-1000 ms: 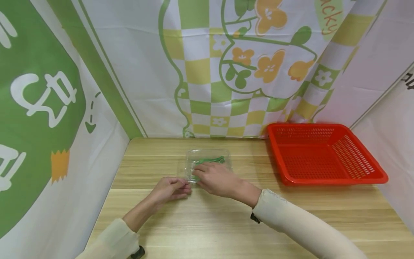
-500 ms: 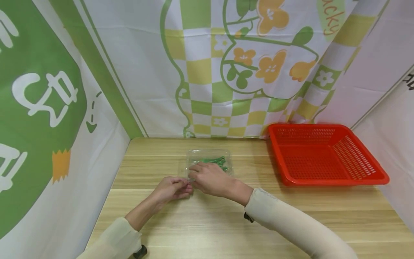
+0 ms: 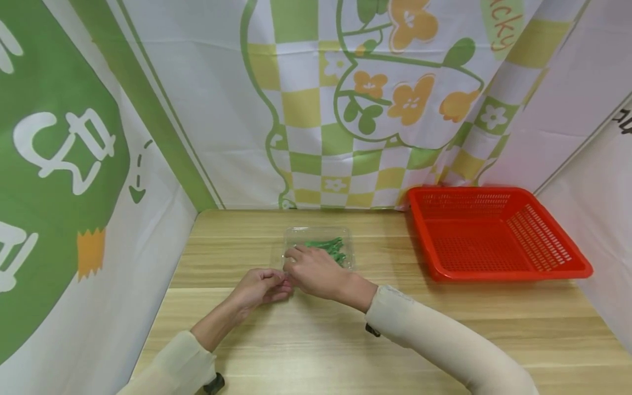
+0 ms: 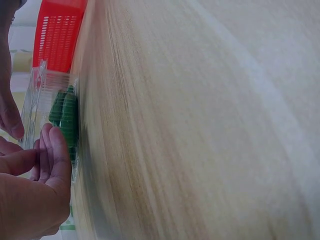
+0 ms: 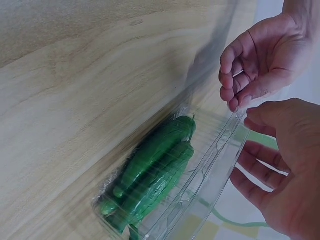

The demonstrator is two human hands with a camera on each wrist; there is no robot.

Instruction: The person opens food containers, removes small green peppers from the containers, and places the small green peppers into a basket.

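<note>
A clear plastic clamshell box [image 3: 318, 228] sits on the table at the back centre. Inside it lie several long, glossy green vegetables [image 5: 152, 167] that look like peppers, seen through the plastic. My left hand [image 3: 263, 286] pinches the box's near left corner between thumb and fingertips. Right beside it, my right hand [image 3: 316, 272] reaches across the near side, thumb at the rim and fingers curled over the lid edge [image 5: 212, 172]. From the head view, my right hand hides part of the box and the vegetables.
A red perforated plastic basket [image 3: 513, 275] stands at the back right of the wooden table [image 3: 316, 340]. A patterned cloth [image 3: 345, 164] hangs behind the table's far edge, and printed sheets rise along both sides.
My right hand has moved left along the box's near side towards my left hand, showing more of the green vegetables. My left hand has stayed at the corner.
</note>
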